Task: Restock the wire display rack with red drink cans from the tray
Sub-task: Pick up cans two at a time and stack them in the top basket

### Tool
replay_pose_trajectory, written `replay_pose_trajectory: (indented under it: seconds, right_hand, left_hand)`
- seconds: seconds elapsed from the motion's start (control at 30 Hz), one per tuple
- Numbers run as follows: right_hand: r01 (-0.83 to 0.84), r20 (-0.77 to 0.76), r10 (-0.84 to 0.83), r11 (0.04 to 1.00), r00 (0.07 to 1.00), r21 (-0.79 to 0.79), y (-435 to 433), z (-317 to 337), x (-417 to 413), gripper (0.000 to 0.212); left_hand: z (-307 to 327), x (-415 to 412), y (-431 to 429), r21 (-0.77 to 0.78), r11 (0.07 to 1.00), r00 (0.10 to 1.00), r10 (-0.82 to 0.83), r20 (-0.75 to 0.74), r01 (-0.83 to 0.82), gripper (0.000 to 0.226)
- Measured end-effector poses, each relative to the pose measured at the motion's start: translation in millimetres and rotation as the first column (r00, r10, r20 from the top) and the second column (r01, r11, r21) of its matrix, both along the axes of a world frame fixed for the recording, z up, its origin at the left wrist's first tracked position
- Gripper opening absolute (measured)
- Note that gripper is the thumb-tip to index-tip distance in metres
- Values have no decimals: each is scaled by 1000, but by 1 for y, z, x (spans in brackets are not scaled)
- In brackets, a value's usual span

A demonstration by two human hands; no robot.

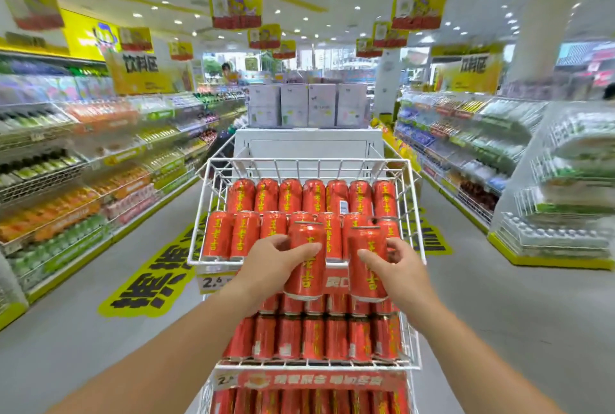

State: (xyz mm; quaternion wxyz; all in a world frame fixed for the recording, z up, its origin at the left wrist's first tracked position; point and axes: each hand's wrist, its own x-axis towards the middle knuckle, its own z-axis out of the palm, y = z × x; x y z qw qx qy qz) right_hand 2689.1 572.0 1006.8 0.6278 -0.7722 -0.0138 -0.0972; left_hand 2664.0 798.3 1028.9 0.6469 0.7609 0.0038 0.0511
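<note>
A white wire display rack (309,163) stands in the aisle straight ahead, its baskets stacked in tiers. The top basket holds two rows of red drink cans (289,195) with yellow lettering. Below it, a second tier of cans (312,338) is packed full, and a third tier shows at the bottom edge. My left hand (273,264) grips one red can (304,264) upright, just in front of the top basket's front rim. My right hand (399,267) grips another red can (366,267) beside it. The tray is not in view.
Long shelves of bottled drinks (66,174) line the left side of the aisle, more shelves (466,154) the right. A white stand with pale boxes (307,111) rises behind the rack. Yellow floor stickers (149,284) lie beside it. Stacked water packs (565,207) stand at right.
</note>
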Motion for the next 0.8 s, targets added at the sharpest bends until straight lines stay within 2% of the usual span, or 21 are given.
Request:
replay_pose_trajectory:
  seconds: [0.07, 0.17, 0.27, 0.3, 0.4, 0.43, 0.57, 0.7, 0.8]
  right_hand:
    - [34, 8, -34, 999, 999, -3, -5, 12, 15, 46]
    - [88, 27, -88, 996, 996, -9, -17, 26, 45, 62]
    - [122, 63, -120, 992, 991, -31, -29, 32, 78, 66]
    - [119, 55, -117, 992, 992, -30, -33, 31, 89, 69]
    - [123, 47, -122, 992, 991, -26, -38, 32, 114, 71]
    - [125, 31, -124, 992, 992, -18, -39, 30, 121, 71]
    - [136, -18, -136, 991, 991, 2, -42, 19, 136, 63]
    - [159, -98, -160, 987, 982, -16, -43, 5, 144, 45]
    - [191, -126, -200, 978, 972, -81, -43, -6, 148, 46]
  left_hand:
    - [13, 21, -4, 1, 1000, 1000, 4, -8, -4, 48]
    - [31, 55, -6, 14, 1000, 1000, -12, 5, 12, 55]
    - [45, 90, -8, 39, 999, 999, 19, 40, -20, 76]
    - [49, 99, -10, 25, 999, 998, 20, 52, -22, 72]
    - [59, 123, -18, 15, 1000, 997, 0, 82, -1, 37]
    - [59, 132, -22, 17, 1000, 996, -4, 87, 3, 33]
    - [55, 169, -38, 0, 1000, 996, -18, 87, 18, 50]
    - [53, 196, -54, -19, 999, 995, -32, 100, 34, 36]
    - [53, 216, -59, 10, 999, 994, -40, 100, 39, 36]
